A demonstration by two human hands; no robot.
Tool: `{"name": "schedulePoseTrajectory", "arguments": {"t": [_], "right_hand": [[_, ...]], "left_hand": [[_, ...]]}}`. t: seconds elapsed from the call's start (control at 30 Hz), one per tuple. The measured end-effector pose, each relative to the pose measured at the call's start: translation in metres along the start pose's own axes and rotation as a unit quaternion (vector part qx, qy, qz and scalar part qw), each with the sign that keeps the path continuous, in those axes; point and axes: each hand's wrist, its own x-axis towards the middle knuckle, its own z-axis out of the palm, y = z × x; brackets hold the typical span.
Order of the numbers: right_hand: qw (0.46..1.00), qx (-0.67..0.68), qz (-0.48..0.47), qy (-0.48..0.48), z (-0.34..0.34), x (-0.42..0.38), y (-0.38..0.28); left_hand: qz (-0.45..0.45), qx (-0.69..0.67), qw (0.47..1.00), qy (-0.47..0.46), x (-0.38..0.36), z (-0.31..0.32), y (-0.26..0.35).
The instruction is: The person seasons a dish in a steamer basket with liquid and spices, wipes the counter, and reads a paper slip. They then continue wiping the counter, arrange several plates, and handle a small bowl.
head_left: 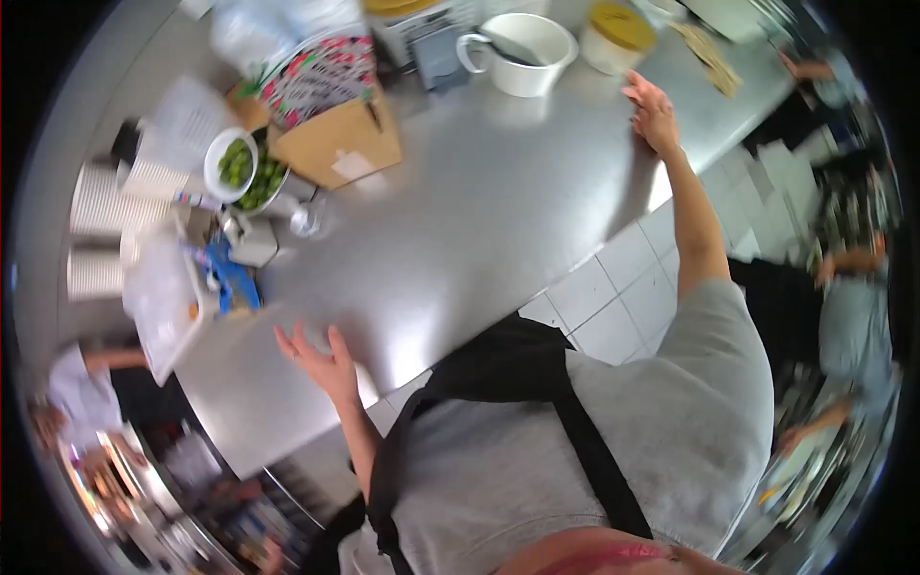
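Note:
My left hand hovers over the near edge of the metal table, its fingers spread and nothing in them. Farther out on the right, my right hand is stretched toward the far side of the table, fingers apart and holding nothing. Just past its fingertips stands a white tub with a yellow lid. Left of that tub is a white pitcher with a handle and a grey utensil inside. A beige cloth lies to the right of my right hand.
At the left are an open cardboard box, a bowl of limes, stacked cups, a blue wrapper and a clear bag. People stand at the right, and another person at the left.

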Motion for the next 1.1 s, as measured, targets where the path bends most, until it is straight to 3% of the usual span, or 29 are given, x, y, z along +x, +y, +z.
{"name": "schedulePoseTrajectory", "arguments": {"t": [0.07,0.13,0.2,0.27,0.3,0.37,0.4,0.47,0.5,0.57,0.63,0.73,0.77,0.83,1.1], "right_hand": [[0.97,-0.155,-0.168,0.077,0.011,0.025,-0.012],[0.977,-0.172,-0.127,0.016,0.037,0.022,-0.006],[0.927,-0.21,-0.298,0.086,0.036,0.002,-0.058],[0.976,-0.018,-0.212,-0.04,0.047,-0.029,-0.1],[0.965,-0.099,-0.239,-0.031,0.046,-0.05,-0.127],[0.938,-0.022,-0.347,-0.008,0.06,-0.082,-0.162],[0.948,0.036,-0.299,-0.098,0.066,-0.089,-0.189],[0.933,0.062,-0.313,-0.165,0.078,-0.104,-0.24],[0.915,0.032,-0.376,-0.142,0.083,-0.111,-0.259],[0.904,0.038,-0.399,-0.149,0.108,-0.127,-0.273],[0.895,0.057,-0.41,-0.169,0.117,-0.134,-0.295],[0.884,0.072,-0.421,-0.191,0.123,-0.141,-0.32],[0.882,0.068,-0.425,-0.191,0.125,-0.143,-0.327],[0.879,0.064,-0.43,-0.199,0.131,-0.15,-0.337],[0.837,0.047,-0.494,-0.228,0.171,-0.203,-0.433]], "left_hand": [[0.005,0.04,0.999,0.018,0.0,0.0,0.005],[-0.036,0.032,0.998,0.034,-0.001,-0.002,0.015],[-0.035,0.053,0.996,0.057,-0.002,-0.005,0.02],[-0.059,0.054,0.995,0.066,-0.002,-0.005,0.017],[-0.062,0.064,0.993,0.072,-0.001,-0.001,0.007],[-0.067,0.072,0.991,0.092,0.013,0.005,-0.002],[-0.073,0.046,0.992,0.092,0.027,0.008,-0.002],[-0.081,0.016,0.991,0.102,0.055,0.017,-0.006],[-0.091,-0.003,0.987,0.133,0.068,0.023,-0.009],[-0.105,-0.025,0.979,0.171,0.09,0.027,-0.021],[-0.143,-0.055,0.934,0.324,0.106,0.03,-0.041],[-0.187,0.033,0.919,0.346,0.118,0.023,-0.095],[-0.19,0.032,0.918,0.346,0.118,0.015,-0.099],[-0.211,-0.127,0.939,0.242,0.122,-0.003,-0.101],[-0.159,-0.092,0.952,0.246,0.148,0.009,-0.119]]}}
